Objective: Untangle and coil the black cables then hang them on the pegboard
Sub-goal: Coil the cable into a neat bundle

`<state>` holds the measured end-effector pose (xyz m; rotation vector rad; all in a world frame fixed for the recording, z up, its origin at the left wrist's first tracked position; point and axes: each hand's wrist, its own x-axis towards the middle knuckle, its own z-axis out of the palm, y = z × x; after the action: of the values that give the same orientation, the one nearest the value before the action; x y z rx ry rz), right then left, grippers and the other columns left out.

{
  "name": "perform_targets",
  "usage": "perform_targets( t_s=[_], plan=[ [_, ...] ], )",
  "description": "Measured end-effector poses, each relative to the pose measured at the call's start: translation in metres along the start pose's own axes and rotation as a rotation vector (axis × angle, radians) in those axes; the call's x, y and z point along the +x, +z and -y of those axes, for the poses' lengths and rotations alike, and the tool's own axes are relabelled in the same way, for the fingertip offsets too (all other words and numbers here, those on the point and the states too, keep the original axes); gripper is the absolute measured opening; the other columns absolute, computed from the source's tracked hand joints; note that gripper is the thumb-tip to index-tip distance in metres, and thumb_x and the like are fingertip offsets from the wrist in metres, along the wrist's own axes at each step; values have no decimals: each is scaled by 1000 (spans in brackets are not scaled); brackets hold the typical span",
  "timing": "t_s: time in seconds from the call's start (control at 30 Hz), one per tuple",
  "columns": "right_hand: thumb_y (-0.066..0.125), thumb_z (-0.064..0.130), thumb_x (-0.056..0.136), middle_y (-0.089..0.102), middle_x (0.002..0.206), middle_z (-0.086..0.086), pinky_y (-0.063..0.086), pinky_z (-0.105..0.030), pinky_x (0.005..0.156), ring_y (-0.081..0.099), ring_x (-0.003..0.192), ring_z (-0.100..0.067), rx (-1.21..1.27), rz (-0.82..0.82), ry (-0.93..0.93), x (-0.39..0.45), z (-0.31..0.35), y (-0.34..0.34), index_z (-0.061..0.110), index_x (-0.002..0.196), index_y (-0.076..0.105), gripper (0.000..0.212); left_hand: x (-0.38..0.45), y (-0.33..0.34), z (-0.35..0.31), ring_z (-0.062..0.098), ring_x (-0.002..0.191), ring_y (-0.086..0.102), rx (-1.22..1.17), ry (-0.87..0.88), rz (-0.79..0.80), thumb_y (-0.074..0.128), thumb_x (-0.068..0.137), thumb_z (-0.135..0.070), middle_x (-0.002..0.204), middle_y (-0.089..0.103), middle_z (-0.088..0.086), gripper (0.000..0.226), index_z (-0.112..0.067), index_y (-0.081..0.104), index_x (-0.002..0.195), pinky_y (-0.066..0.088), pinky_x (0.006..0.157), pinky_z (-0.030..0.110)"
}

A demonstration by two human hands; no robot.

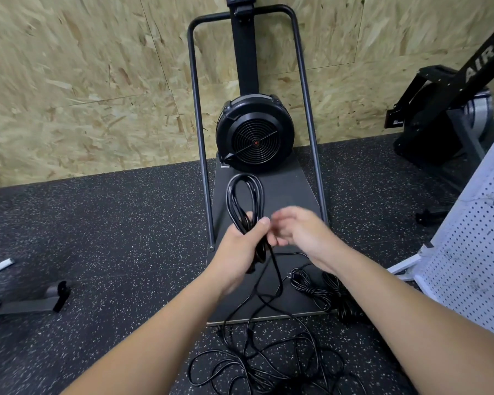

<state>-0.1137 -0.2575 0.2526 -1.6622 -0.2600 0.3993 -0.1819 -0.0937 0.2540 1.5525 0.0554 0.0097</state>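
Your left hand (244, 246) grips the coiled loops (244, 198) upright so they keep their shape. Your right hand (294, 229), blurred, seems to pinch the strand feeding up from the tangle (268, 363) on the floor; pegboard (474, 240) waits right.

**A gym room with exercise machines**

This looks like a home or small gym. The floor (97, 223) is black speckled rubber matting, the kind laid under weights. A fan-wheel ski trainer (254, 132) stands against a chipboard wall (83, 81), its steel frame rising from a flat base. At the right sits an air rower (451, 109), beside a white pegboard (474, 238).
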Motion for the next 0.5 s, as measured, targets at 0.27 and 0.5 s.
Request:
perform_targets(
  t_s=[0.27, 0.5],
  plan=[
    [81, 4, 93, 80, 115, -20, 54, -40, 97, 75, 98, -20, -290, 495, 205, -10, -43, 22, 6, 116, 68, 27, 12, -19, -2, 30, 80, 68, -199, 50, -131, 59, 114, -21, 81, 57, 12, 19, -9, 55, 101, 65, 89, 50],
    [80, 6, 98, 80, 98, -27, 61, -35, 70, 81, 80, -27, -95, 155, 201, -12, -28, 24, -9, 107, 70, 20, 16, -40, -9, 19, 70, 55, -269, 83, -260, 64, 112, -21, 79, 53, 3, 19, -18, 53, 96, 55, 72, 38]
  ],
)
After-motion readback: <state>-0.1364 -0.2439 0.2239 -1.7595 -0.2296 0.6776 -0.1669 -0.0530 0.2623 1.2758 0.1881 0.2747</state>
